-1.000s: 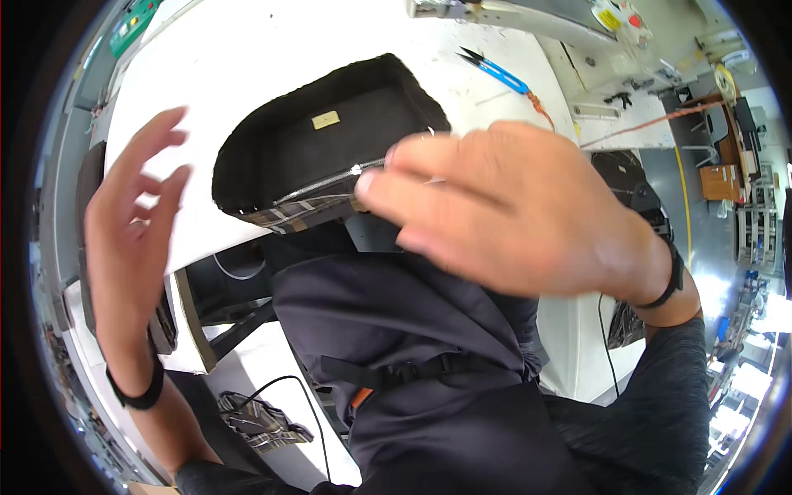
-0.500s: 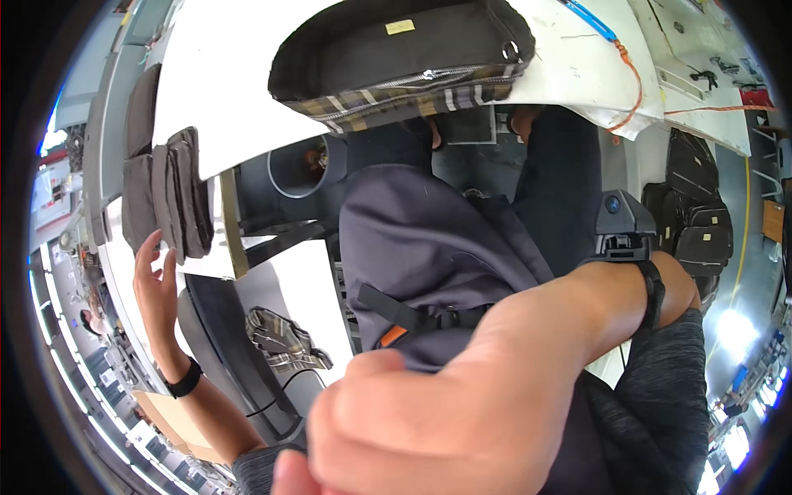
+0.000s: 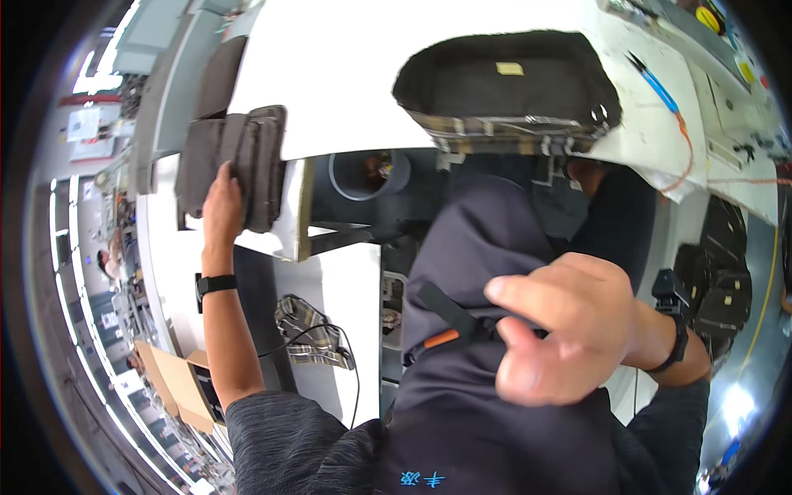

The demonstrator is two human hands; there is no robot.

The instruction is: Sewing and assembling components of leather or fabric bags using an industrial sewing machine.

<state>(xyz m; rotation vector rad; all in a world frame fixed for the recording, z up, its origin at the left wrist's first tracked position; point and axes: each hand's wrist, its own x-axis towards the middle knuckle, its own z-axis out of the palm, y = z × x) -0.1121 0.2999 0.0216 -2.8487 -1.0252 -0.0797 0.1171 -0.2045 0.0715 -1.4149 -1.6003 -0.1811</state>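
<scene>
My left hand (image 3: pixel 221 206) reaches out to a stack of dark brown fabric pieces (image 3: pixel 262 169) at the left end of the white table. Its fingers lie stretched along the stack's near edge, without visibly gripping a piece. Above my lap, my right hand (image 3: pixel 569 330) hangs in the air, thumb and forefinger apart, nothing between them. A dark bag body (image 3: pixel 470 91) with plaid trim and a silver zipper rests near the table's front edge. Inside it is a small pale yellow label (image 3: pixel 509 68).
Blue thread snips (image 3: pixel 656 87) on an orange cord lie right of the bag. Below the table stands a grey bin (image 3: pixel 351 186). A plaid fabric piece (image 3: pixel 309 330) lies on a lower white surface beside a black cable. An open cardboard box (image 3: pixel 177 379) is at left; dark bags (image 3: pixel 718 280) are stacked at right.
My left hand has come onto the fabric stack. My right hand has drawn away from the camera, its thumb and forefinger now spread. The whole view has shifted, so the table appears farther right.
</scene>
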